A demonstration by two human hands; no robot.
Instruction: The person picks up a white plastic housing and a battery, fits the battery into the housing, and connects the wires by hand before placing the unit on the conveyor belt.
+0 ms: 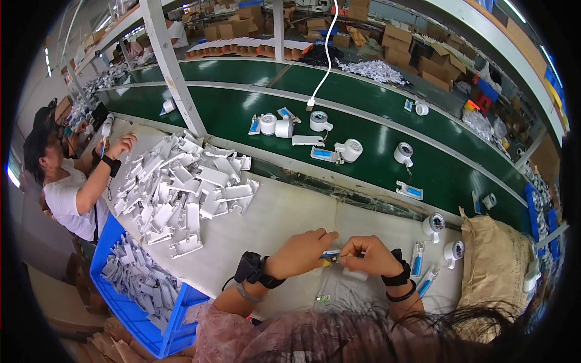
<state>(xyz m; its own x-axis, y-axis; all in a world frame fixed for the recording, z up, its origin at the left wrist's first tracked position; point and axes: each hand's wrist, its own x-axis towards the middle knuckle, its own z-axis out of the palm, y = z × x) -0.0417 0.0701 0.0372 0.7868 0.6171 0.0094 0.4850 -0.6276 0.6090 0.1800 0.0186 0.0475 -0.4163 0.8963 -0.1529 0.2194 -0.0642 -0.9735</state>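
My left hand is closed around a small white plastic housing with a blue part in it. Close against it, my right hand pinches at the housing's right end; a bit of yellow shows there, and my fingers hide the rest. Partly under my right hand is a white rounded piece. Nearer to me on the table lies a small green circuit board. To the right of my right hand are white handle halves with blue cells and white round fan-like heads.
A heap of white plastic shells covers the table's left part, above a blue crate of white pieces. Beyond runs a green conveyor belt carrying several parts. A white cable hangs over it. A brown sack stands right; a co-worker sits left.
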